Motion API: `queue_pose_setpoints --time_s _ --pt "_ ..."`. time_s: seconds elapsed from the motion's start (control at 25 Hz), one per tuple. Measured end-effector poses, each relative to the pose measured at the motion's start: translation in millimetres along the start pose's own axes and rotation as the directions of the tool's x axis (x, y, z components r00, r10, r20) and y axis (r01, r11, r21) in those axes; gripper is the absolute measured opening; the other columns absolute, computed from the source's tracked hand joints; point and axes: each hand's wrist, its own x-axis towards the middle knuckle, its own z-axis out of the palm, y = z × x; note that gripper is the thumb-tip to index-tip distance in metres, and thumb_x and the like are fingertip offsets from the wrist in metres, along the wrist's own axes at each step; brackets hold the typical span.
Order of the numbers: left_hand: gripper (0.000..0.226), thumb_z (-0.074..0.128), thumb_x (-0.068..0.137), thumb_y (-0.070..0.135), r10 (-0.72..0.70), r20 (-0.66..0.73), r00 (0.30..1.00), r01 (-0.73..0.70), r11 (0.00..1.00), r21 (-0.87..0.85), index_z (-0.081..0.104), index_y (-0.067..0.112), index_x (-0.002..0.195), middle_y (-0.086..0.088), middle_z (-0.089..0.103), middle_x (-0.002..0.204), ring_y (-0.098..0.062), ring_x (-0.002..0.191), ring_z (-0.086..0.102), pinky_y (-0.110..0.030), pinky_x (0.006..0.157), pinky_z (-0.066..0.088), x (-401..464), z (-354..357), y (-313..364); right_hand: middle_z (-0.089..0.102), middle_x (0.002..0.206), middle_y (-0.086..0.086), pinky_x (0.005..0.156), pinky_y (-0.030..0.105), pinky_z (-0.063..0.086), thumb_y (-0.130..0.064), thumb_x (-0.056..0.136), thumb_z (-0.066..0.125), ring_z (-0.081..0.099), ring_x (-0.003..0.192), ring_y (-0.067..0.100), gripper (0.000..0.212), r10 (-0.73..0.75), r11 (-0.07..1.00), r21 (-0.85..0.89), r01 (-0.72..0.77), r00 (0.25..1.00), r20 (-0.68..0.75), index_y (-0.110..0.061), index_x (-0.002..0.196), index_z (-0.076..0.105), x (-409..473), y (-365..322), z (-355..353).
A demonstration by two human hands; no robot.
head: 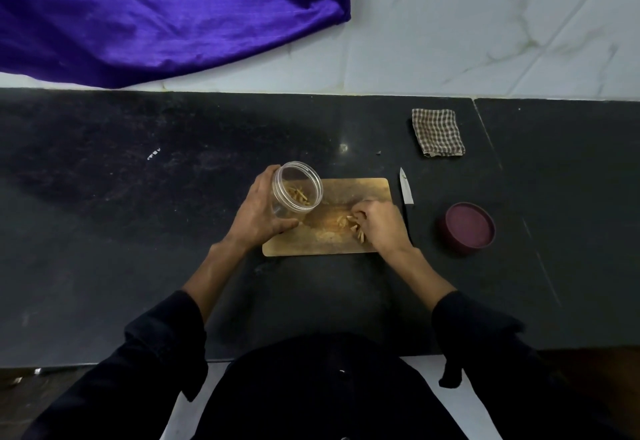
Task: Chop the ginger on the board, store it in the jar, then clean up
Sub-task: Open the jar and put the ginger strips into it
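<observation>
A wooden cutting board [360, 187] lies on the black counter. My left hand [258, 212] grips a clear plastic jar [297, 191], tilted with its mouth toward the board; some ginger strips lie inside it. My right hand [379, 223] rests on the board with its fingers curled around chopped ginger pieces [349, 225]. More bits and crumbs of ginger lie on the board beside those fingers. A small knife [406, 190] lies on the counter just right of the board, its tip pointing away from me.
The jar's maroon lid [469, 226] lies on the counter to the right. A folded checked cloth [437, 132] sits at the back right. A purple fabric [166, 10] hangs over the white tiled wall at the upper left. The counter's front edge runs near my body.
</observation>
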Motion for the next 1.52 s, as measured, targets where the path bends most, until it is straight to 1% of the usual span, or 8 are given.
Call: queue_pose_setpoints --time_s 0.12,0.28,0.52,0.6,0.8,1.0,1.2,1.52 --pt "0.103 0.088 0.06 0.022 -0.01 -0.001 1.0 0.01 1.0 0.004 0.027 0.024 0.142 0.002 0.035 0.143 -0.015 0.13 0.037 -0.031 0.096 0.038 -0.3 1.0 -1.3 0.075 0.107 0.004 0.091 0.022 0.051 -0.002 0.092 0.065 0.069 0.097 0.016 0.018 0.209 0.944 0.271 -0.189 0.977 -0.049 -0.007 0.104 0.077 5.0 4.0 -7.1" --pt "0.104 0.088 0.059 0.025 -0.005 0.005 1.0 0.005 1.0 0.021 0.026 0.024 0.142 0.003 0.035 0.143 -0.015 0.13 0.037 -0.035 0.098 0.04 -0.8 1.4 -2.7 0.076 0.096 0.011 0.077 0.023 0.057 0.0 0.085 0.071 0.071 0.086 0.018 0.013 0.499 0.529 0.741 -0.414 0.858 0.124 -0.011 0.089 0.077 7.3 7.8 -23.9" --pt "0.103 0.088 0.061 0.025 0.003 0.008 1.0 -0.004 1.0 0.017 0.025 0.023 0.143 0.002 0.035 0.143 -0.015 0.131 0.037 -0.034 0.099 0.039 -2.2 1.6 0.5 0.072 0.094 0.017 0.069 0.024 0.061 0.005 0.086 0.069 0.071 0.08 0.023 0.016 0.434 0.157 0.927 -0.34 0.867 0.244 0.007 0.103 0.07 27.9 -30.3 -47.2" --pt "0.103 0.088 0.061 0.024 0.001 0.008 1.0 -0.001 1.0 0.008 0.026 0.022 0.143 0.001 0.035 0.144 -0.016 0.131 0.036 -0.036 0.102 0.039 -2.6 0.2 1.0 0.073 0.088 0.013 0.068 0.025 0.06 0.002 0.087 0.069 0.071 0.079 0.021 0.013 0.372 0.194 0.933 -0.303 0.903 0.216 0.003 0.1 0.072 42.5 -57.8 -45.3" --pt "0.107 0.088 0.062 0.023 -0.007 0.03 1.0 0.007 1.0 0.011 0.021 0.017 0.146 -0.004 0.032 0.145 -0.019 0.133 0.035 -0.041 0.107 0.039 -2.6 -1.2 1.1 0.073 0.097 0.014 0.079 0.035 0.059 -0.016 0.099 0.058 0.071 0.089 0.022 0.022 0.186 0.715 0.663 -0.222 0.975 0.125 -0.003 0.096 0.074 58.7 -102.5 -31.6" --pt "0.107 0.088 0.059 0.025 -0.012 0.004 1.0 0.012 1.0 0.02 0.024 0.019 0.144 -0.001 0.034 0.144 -0.017 0.131 0.037 -0.042 0.105 0.041 -1.5 -1.7 -1.1 0.071 0.103 0.019 0.067 0.027 0.06 -0.009 0.1 0.053 0.069 0.076 0.018 0.02 0.322 0.494 0.815 -0.302 0.935 0.151 0.0 0.107 0.07 48.6 -61.6 -45.6" --pt "0.104 0.089 0.059 0.025 0.004 0.001 1.0 -0.004 1.0 -0.001 0.026 0.022 0.142 0.001 0.036 0.142 -0.016 0.129 0.039 -0.043 0.102 0.044 -1.5 -2.7 -1.9 0.064 0.128 0.016 0.099 0.039 0.049 -0.008 0.101 0.048 0.062 0.112 0.028 0.03 0.257 0.934 0.214 -0.286 0.954 0.157 -0.006 0.126 0.065 16.5 3.7 -30.0" --pt "0.104 0.089 0.058 0.025 0.004 -0.001 1.0 -0.004 1.0 0.001 0.028 0.022 0.142 0.001 0.037 0.142 -0.015 0.129 0.039 -0.039 0.102 0.042 -0.6 -0.3 -3.4 0.025 0.161 0.01 0.12 0.039 0.02 -0.025 0.105 0.043 0.018 0.149 0.03 0.048 -0.014 0.992 -0.119 0.046 0.967 0.254 -0.018 0.151 0.038 -20.0 -4.0 5.9"
